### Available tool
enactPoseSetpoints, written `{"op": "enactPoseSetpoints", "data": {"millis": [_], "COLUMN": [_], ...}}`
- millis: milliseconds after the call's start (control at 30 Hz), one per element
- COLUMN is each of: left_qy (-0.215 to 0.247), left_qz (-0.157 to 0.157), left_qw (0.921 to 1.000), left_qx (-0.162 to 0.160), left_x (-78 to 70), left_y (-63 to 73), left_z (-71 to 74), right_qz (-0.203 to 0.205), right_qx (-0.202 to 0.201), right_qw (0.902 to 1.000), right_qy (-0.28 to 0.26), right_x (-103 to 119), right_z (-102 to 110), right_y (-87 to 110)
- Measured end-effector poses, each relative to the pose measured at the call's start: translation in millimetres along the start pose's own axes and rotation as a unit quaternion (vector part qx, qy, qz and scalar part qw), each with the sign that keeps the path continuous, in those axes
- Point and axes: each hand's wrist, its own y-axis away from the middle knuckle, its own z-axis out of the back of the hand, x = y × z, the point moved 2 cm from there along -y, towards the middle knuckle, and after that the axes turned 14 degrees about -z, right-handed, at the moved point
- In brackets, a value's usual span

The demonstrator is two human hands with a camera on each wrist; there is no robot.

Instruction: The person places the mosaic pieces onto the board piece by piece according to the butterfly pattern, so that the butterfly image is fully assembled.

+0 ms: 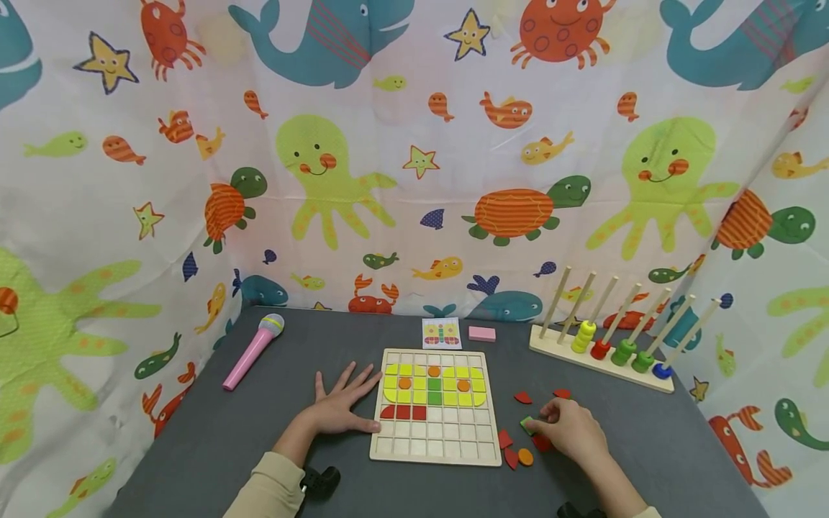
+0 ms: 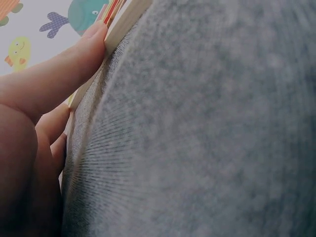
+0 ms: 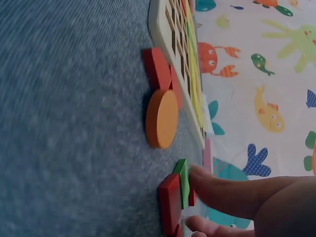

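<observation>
A wooden grid board [image 1: 435, 452] lies on the table, with yellow, orange, green and red pieces filling part of its squares. My left hand [image 1: 340, 406] is spread flat at its left side, thumb touching the board's edge; the left wrist view shows the thumb [image 2: 89, 52] against the wooden rim. Right of the board, my right hand [image 1: 576, 428] has bent fingers low over loose pieces. Its thumb [image 3: 217, 190] lies at a small green piece [image 3: 182, 180]. Close beside are a red piece [image 3: 170, 200] and an orange disc [image 3: 162, 118].
A pattern card [image 1: 442, 334] and a pink block [image 1: 482, 334] lie behind the board. At the back right stands a peg rack [image 1: 602, 360] with coloured rings. A pink toy microphone [image 1: 252, 352] lies at the left. More red pieces [image 1: 522, 397] are scattered near my right hand.
</observation>
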Motion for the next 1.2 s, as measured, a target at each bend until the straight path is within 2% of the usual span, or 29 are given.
{"op": "enactPoseSetpoints", "data": {"millis": [133, 233, 567, 700, 867, 900, 1000, 1200], "left_qy": [0.007, 0.012, 0.011, 0.009, 0.009, 0.013, 0.018, 0.018], "left_qz": [0.0, 0.0, -0.003, -0.002, -0.007, -0.018, -0.023, -0.008], "left_qw": [1.0, 0.9999, 0.9999, 1.0, 0.9999, 0.9997, 0.9995, 0.9998], "left_qx": [-0.001, -0.003, 0.0, -0.001, -0.002, -0.008, -0.013, -0.006], "left_x": [-1.0, 3.6, -3.4, -4.8, -4.4, -1.7, -2.6, -2.5], "left_y": [0.0, -2.0, -0.1, 0.4, -0.2, -0.5, -0.1, 0.1], "left_z": [0.8, -4.0, 2.2, 2.8, -0.5, -2.6, -1.9, 0.4], "right_qz": [-0.004, -0.003, 0.027, 0.055, 0.095, 0.104, 0.126, 0.147], "right_qx": [0.015, 0.023, 0.048, 0.035, 0.034, 0.036, 0.049, 0.064], "right_qw": [0.9999, 0.9997, 0.9962, 0.9939, 0.9884, 0.987, 0.9821, 0.974], "right_qy": [-0.001, -0.013, -0.068, -0.089, -0.114, -0.117, -0.131, -0.16], "right_x": [-4.4, -4.5, 9.0, 24.3, 48.6, 54.1, 70.6, 95.1], "right_z": [-0.2, -1.6, -3.1, -0.4, -4.5, -7.2, -19.4, -52.0], "right_y": [-2.5, -3.4, -12.6, -11.0, -0.1, 2.3, 8.4, 15.2]}}
